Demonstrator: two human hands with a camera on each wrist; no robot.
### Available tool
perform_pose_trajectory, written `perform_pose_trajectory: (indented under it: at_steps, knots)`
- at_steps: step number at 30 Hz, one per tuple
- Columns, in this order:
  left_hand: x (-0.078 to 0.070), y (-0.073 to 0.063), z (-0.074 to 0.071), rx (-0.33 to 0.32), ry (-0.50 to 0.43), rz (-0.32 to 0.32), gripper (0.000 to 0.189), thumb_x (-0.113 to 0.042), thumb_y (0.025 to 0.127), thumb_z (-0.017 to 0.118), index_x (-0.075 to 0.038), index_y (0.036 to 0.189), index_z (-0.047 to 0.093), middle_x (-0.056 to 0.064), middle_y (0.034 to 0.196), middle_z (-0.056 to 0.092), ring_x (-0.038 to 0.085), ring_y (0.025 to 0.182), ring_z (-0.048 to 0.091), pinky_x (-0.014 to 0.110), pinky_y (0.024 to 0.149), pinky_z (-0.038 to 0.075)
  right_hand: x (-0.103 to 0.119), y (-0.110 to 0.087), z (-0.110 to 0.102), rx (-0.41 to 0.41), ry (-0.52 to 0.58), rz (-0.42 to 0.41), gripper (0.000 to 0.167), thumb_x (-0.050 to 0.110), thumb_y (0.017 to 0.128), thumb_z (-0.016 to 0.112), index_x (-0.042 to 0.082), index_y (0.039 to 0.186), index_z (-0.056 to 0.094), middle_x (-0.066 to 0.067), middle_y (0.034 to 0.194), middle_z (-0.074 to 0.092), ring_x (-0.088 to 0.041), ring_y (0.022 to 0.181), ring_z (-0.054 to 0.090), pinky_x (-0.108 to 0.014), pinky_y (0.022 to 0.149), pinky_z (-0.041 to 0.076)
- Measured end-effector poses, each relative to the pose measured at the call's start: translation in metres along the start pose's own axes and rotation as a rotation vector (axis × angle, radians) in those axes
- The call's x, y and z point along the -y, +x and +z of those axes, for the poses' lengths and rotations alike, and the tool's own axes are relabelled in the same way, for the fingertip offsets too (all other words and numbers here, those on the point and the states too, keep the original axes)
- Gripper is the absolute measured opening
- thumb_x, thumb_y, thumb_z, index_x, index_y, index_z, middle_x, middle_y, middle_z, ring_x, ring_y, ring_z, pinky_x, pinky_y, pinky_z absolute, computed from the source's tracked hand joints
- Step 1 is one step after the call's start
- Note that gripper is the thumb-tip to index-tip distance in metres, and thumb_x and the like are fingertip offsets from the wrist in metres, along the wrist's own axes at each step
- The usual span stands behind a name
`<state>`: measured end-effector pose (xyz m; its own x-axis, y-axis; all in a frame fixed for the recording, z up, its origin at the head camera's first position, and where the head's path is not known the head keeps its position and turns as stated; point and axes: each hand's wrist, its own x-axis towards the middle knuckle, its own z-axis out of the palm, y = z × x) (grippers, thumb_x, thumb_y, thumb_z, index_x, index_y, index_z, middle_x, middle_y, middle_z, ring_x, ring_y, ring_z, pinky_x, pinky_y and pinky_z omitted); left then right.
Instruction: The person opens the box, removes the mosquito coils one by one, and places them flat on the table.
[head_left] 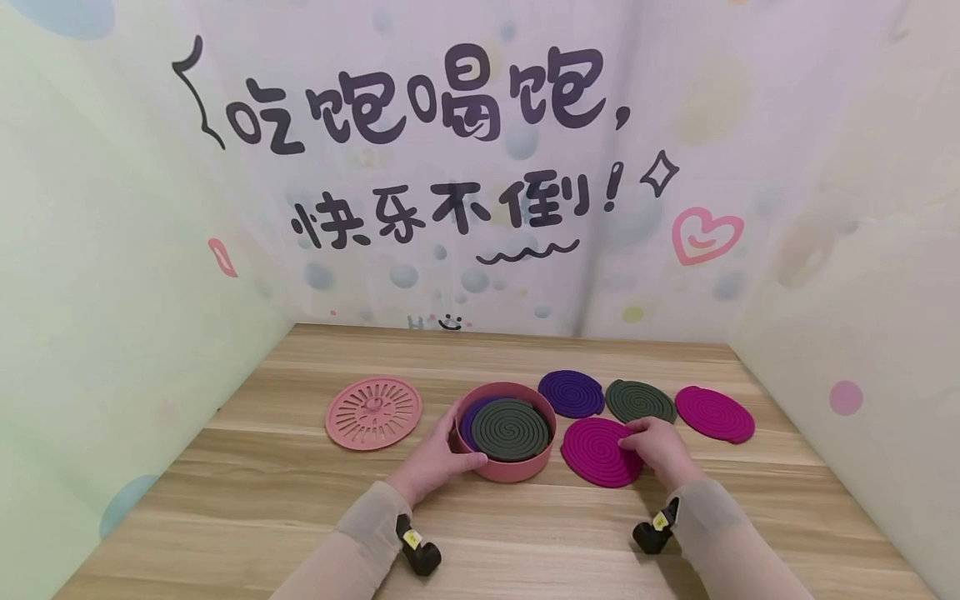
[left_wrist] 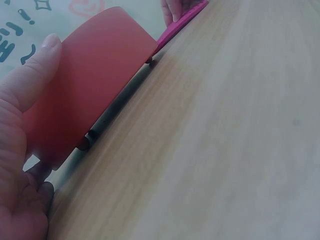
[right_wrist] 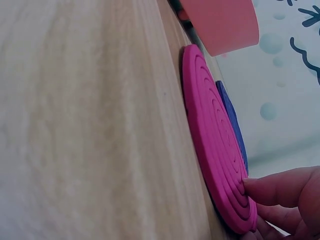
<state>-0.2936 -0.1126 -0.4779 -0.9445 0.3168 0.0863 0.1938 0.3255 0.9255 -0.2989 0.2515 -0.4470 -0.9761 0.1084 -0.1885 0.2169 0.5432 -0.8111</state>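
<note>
The table (head_left: 480,542) carries our pink tub (head_left: 513,471), with a green mat (head_left: 510,429) inside it. Just right of the tub sits the near magenta mat (head_left: 596,450). Our left hand (head_left: 437,458) curls round the tub's side, a good brace against sliding. Our right hand (head_left: 658,448) has its grip closed on the mat's right edge, thumb on top; the fingers seem to be underneath, though the right wrist view half hides them. We'd do best pinching firmly, raising the mat level and clearing the tub's rim.
</note>
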Motion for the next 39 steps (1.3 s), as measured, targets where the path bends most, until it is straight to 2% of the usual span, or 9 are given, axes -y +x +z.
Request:
perform_pose_trajectory:
  at_steps: [16, 23, 25, 29, 36, 39]
  knots:
    - [-0.002, -0.002, 0.0, -0.009, -0.006, -0.005, 0.11, -0.039, 0.072, 0.084, -0.017, 0.155, 0.015, 0.011, 0.155, 0.028, 0.029, 0.141, 0.026, 0.052, 0.114, 0.019, 0.001, -0.001, 0.002, -0.013, -0.039, -0.011, 0.041, 0.004, 0.088, 0.061, -0.014, 0.123, 0.052, -0.028, 0.116, 0.055, -0.03, 0.095, 0.052, -0.032, 0.072, 0.05]
    - [-0.04, -0.021, -0.003, 0.002, -0.014, 0.001, 0.102, -0.023, 0.078, 0.081, -0.004, 0.153, 0.016, 0.019, 0.153, 0.028, 0.035, 0.141, 0.025, 0.054, 0.114, 0.018, 0.0, -0.001, 0.002, -0.016, -0.038, -0.011, 0.04, 0.003, 0.088, 0.06, -0.014, 0.123, 0.052, -0.028, 0.116, 0.055, -0.03, 0.095, 0.052, -0.031, 0.071, 0.049]
    - [-0.041, -0.022, -0.003, 0.001, -0.011, -0.002, 0.101, -0.023, 0.078, 0.081, -0.004, 0.153, 0.016, 0.019, 0.153, 0.028, 0.035, 0.14, 0.025, 0.054, 0.114, 0.019, 0.0, -0.001, 0.002, -0.017, -0.038, -0.013, 0.04, 0.003, 0.088, 0.061, -0.014, 0.123, 0.052, -0.028, 0.116, 0.056, -0.029, 0.095, 0.052, -0.031, 0.071, 0.05]
    - [-0.035, -0.018, -0.002, 0.002, -0.004, -0.009, 0.102, -0.022, 0.078, 0.081, -0.004, 0.154, 0.015, 0.019, 0.153, 0.027, 0.035, 0.141, 0.025, 0.054, 0.114, 0.019, 0.001, -0.002, 0.0, -0.016, -0.038, -0.018, 0.04, 0.004, 0.088, 0.061, -0.014, 0.122, 0.053, -0.028, 0.115, 0.057, -0.029, 0.094, 0.053, -0.032, 0.071, 0.05]
    - [-0.005, -0.003, 0.001, -0.012, -0.001, 0.007, 0.105, -0.025, 0.076, 0.082, -0.01, 0.155, 0.014, 0.015, 0.155, 0.027, 0.032, 0.141, 0.024, 0.053, 0.114, 0.018, 0.008, -0.008, -0.006, -0.001, -0.024, -0.019, 0.041, 0.008, 0.09, 0.059, -0.013, 0.125, 0.05, -0.029, 0.12, 0.054, -0.033, 0.103, 0.053, -0.041, 0.082, 0.049]
    - [0.001, -0.001, 0.001, -0.016, 0.001, 0.009, 0.106, -0.031, 0.075, 0.083, -0.013, 0.155, 0.015, 0.012, 0.154, 0.028, 0.03, 0.141, 0.026, 0.052, 0.114, 0.019, 0.014, -0.01, -0.008, -0.006, -0.019, -0.043, 0.043, 0.012, 0.092, 0.058, -0.012, 0.127, 0.05, -0.029, 0.124, 0.053, -0.035, 0.108, 0.051, -0.045, 0.087, 0.047]
